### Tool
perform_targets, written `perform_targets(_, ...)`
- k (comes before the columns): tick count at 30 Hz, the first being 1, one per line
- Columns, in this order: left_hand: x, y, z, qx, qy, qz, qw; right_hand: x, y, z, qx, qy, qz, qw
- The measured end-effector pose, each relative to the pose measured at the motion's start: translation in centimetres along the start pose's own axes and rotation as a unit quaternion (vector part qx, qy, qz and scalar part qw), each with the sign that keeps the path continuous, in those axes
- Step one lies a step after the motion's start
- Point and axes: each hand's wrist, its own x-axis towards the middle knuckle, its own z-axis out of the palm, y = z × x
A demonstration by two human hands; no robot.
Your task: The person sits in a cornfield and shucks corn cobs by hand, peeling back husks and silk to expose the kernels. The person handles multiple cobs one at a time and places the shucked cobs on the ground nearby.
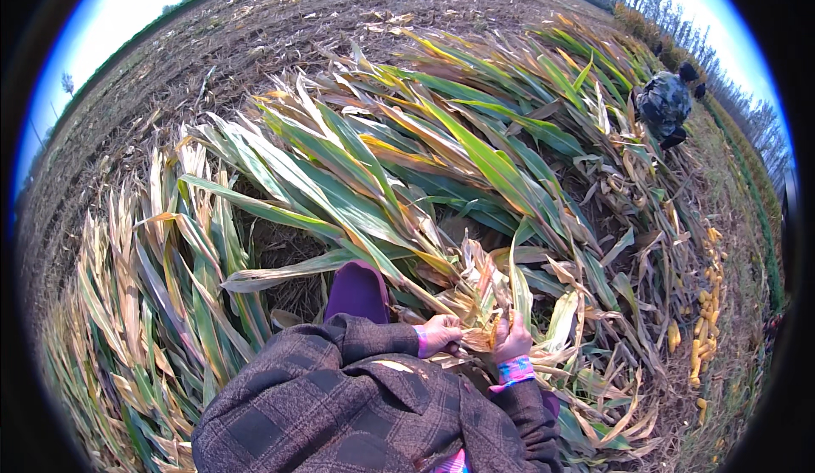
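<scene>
My left hand (pixel 440 335) pinches the edge of a dry tan corn husk (pixel 475 340). Close beside it, my right hand (pixel 514 340) is closed around the other side of the same ear, and its fingers hide most of it. A narrow strip of yellow-orange corn ear (pixel 493 331) shows between the hands. Dry husks and leaves (pixel 485 275) of cut corn stalks lie just beyond my fingers. Beneath my arms, more pale husks (pixel 552 349) spread to the right.
Cut corn stalks (pixel 356 173) lie in wide rows before me and to the left. My purple shoe (pixel 358 291) stands among them. Bare yellow corn ears (pixel 703 333) form a line on the ground at right. Another person (pixel 665 105) in camouflage bends over the stalks farther off.
</scene>
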Motion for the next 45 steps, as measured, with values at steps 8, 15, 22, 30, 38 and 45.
perform_targets(8,-0.2,-1.1,-2.2,0.079,0.031,-0.002,0.996,-0.1,11.8,1.0,0.333,0.233,0.547,0.732)
perform_targets(15,0.1,-1.4,-3.1,0.158,0.058,-0.055,0.984,-5.1,13.1,0.6,0.351,0.301,0.487,0.741)
perform_targets(22,0.0,-1.2,-3.5,0.262,0.036,-0.011,0.964,-1.5,9.1,0.2,0.297,0.338,0.257,0.855)
perform_targets(30,-1.4,2.8,-1.2,0.514,0.105,0.253,0.813,0.8,1.7,-3.7,0.392,0.259,0.068,0.880)
perform_targets(38,-0.8,3.4,3.9,0.230,-0.193,0.222,0.928,0.3,-6.9,-4.5,0.309,0.001,-0.058,0.949)
perform_targets(45,-1.1,4.2,1.7,0.146,-0.052,0.201,0.967,-0.2,-7.2,-2.9,0.243,-0.095,-0.080,0.962)
